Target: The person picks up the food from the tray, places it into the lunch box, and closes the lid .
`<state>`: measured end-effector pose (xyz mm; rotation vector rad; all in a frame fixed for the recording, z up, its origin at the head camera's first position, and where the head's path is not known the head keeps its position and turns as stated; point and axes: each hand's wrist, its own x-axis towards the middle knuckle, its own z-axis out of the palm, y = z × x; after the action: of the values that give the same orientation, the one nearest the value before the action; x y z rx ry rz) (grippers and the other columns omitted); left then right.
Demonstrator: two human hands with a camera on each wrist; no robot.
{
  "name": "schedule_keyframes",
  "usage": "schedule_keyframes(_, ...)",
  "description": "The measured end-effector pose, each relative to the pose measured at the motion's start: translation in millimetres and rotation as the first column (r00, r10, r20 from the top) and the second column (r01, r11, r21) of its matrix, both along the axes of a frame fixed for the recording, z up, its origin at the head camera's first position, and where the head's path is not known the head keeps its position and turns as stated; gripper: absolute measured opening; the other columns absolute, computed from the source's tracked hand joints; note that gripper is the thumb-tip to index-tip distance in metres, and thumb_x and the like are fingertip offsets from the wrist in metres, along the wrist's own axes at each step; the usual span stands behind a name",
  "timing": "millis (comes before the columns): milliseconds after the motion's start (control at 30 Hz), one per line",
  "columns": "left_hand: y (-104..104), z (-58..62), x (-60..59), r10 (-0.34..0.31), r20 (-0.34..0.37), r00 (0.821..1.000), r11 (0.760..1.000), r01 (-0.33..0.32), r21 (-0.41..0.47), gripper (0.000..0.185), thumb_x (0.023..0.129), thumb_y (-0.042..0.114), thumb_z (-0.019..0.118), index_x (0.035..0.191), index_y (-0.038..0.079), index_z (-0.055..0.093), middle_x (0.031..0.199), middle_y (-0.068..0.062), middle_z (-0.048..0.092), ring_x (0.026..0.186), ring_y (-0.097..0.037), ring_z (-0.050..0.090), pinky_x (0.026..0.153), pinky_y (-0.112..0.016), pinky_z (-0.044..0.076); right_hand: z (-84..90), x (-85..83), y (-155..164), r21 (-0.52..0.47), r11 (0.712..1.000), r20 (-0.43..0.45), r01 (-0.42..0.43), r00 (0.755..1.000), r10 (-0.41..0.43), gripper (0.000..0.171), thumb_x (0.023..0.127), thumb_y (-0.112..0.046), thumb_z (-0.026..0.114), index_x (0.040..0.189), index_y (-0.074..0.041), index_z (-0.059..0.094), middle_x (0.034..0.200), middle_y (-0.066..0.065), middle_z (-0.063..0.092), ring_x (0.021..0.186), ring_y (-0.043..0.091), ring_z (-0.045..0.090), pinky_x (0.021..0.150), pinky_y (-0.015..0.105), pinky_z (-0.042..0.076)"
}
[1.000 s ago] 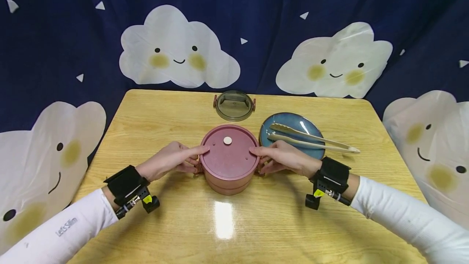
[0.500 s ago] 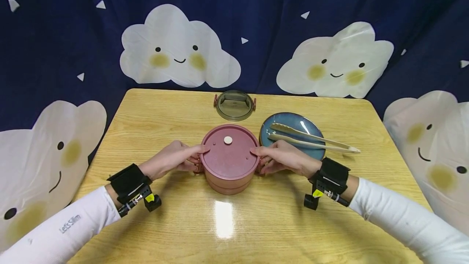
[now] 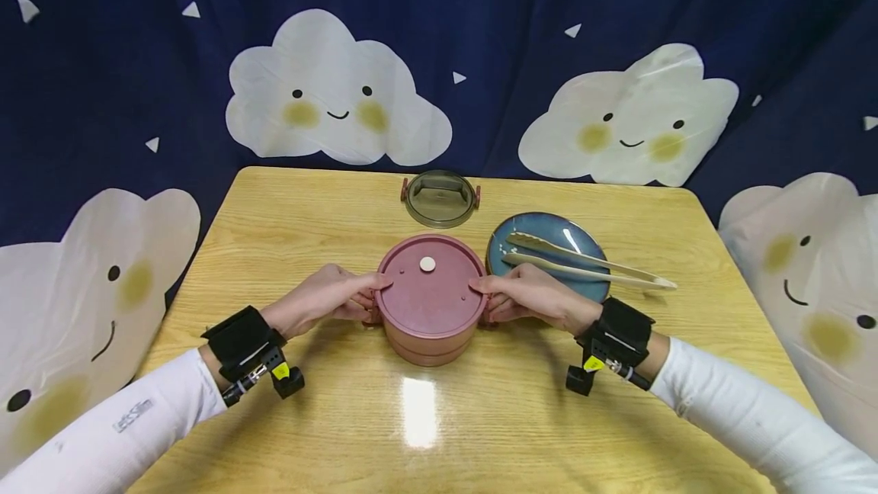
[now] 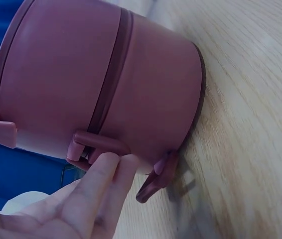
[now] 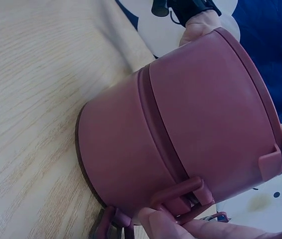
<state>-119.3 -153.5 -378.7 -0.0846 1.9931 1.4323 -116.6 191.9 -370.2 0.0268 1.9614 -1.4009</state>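
A dusky-pink two-tier lunch box (image 3: 428, 288) stands upright at the middle of the table, its round lid carrying a white valve button (image 3: 427, 264). My left hand (image 3: 332, 296) grips its left side, thumb on the lid's edge and fingers below. Two of those fingertips press a side latch (image 4: 98, 144) by the seam between tiers. Lower down, another latch (image 4: 158, 177) sticks out from the wall. On the opposite side my right hand (image 3: 528, 296) grips the box likewise, thumb over the rim. Its fingertips are at the matching latch (image 5: 183, 199).
Behind the box lies a round clear grey lid (image 3: 439, 213) with red clips. A blue plate (image 3: 542, 221) sits to the right, with wooden-looking tongs (image 3: 583, 269) across it and white bits near their tips. A dark blue cloud-patterned curtain (image 3: 480, 6) hangs beyond the table (image 3: 295, 204).
Both hands keep their places on the lunch box, which stays put. The right wrist has shifted very slightly to the left.
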Motion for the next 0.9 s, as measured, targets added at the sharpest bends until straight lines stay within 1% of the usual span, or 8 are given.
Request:
schedule_keyframes(100,-1.5,0.0,0.7,0.0,0.001,1.0,1.0,0.0,-0.003,0.054,0.092,0.052,0.076,0.104,-0.001,0.081,0.11,-0.011,0.08,0.095,-0.017,0.079,0.089,-0.025,0.064,-1.2,-0.9,-0.8,-0.008,1.0,-0.001,-0.004,1.0,0.004,0.046,0.097,-0.043,0.072,0.109,0.001,0.079,0.101,0.017,0.082,0.092,0.019,0.08,0.096,0.04,0.065)
schedule_keyframes(167,-1.3,0.0,0.7,0.013,0.014,1.0,1.0,-0.013,0.006,0.054,0.092,0.051,0.077,0.102,-0.001,0.081,0.109,-0.01,0.08,0.095,-0.017,0.08,0.089,-0.024,0.064,-1.2,-0.9,-0.9,-0.012,1.0,-0.003,-0.008,1.0,0.008,0.045,0.098,-0.042,0.071,0.109,0.001,0.08,0.102,0.018,0.082,0.093,0.02,0.08,0.096,0.04,0.065)
schedule_keyframes(367,-0.8,-0.2,0.5,0.011,0.016,1.0,0.999,-0.011,0.035,0.053,0.093,0.049,0.076,0.106,-0.003,0.08,0.111,-0.011,0.078,0.096,-0.018,0.08,0.09,-0.026,0.065,-1.9,-1.3,-0.5,-0.022,1.0,-0.007,-0.015,1.0,0.015,0.043,0.098,-0.04,0.07,0.108,0.0,0.08,0.105,0.023,0.08,0.095,0.024,0.08,0.097,0.042,0.065)
schedule_keyframes(467,-0.1,-2.1,0.8,0.025,0.019,1.0,0.999,-0.025,0.044,0.051,0.093,0.047,0.076,0.107,-0.002,0.08,0.109,-0.011,0.079,0.093,-0.017,0.08,0.089,-0.026,0.065,-2.3,-1.7,-0.5,-0.023,1.0,-0.011,-0.019,1.0,0.019,0.043,0.098,-0.04,0.07,0.109,0.0,0.08,0.102,0.02,0.081,0.093,0.022,0.08,0.096,0.041,0.065)
schedule_keyframes(633,3.2,-5.6,2.7,0.059,0.043,0.997,0.992,-0.063,0.106,0.043,0.093,0.04,0.076,0.105,-0.001,0.08,0.098,-0.007,0.08,0.085,-0.013,0.079,0.092,-0.029,0.065,-1.8,-1.8,-0.6,-0.023,1.0,-0.013,-0.02,1.0,0.019,0.044,0.097,-0.04,0.071,0.108,0.001,0.08,0.097,0.014,0.082,0.091,0.019,0.079,0.095,0.039,0.065)
schedule_keyframes(800,4.1,-6.5,3.5,0.064,0.033,0.997,0.991,-0.067,0.119,0.041,0.093,0.04,0.076,0.101,0.0,0.08,0.095,-0.005,0.079,0.083,-0.013,0.079,0.092,-0.029,0.065,-0.9,-1.4,-0.5,-0.027,1.0,-0.009,-0.015,1.0,0.015,0.044,0.097,-0.039,0.07,0.109,0.003,0.079,0.096,0.012,0.083,0.093,0.02,0.08,0.096,0.04,0.065)
schedule_keyframes(900,4.1,-7.1,3.0,0.054,0.034,0.998,0.991,-0.057,0.121,0.04,0.093,0.04,0.076,0.102,0.001,0.08,0.094,-0.004,0.08,0.084,-0.012,0.078,0.089,-0.027,0.065,0.0,-0.2,-1.0,-0.036,0.999,0.004,-0.004,1.0,0.004,0.044,0.098,-0.039,0.07,0.111,0.003,0.079,0.095,0.009,0.083,0.094,0.019,0.08,0.095,0.038,0.065)
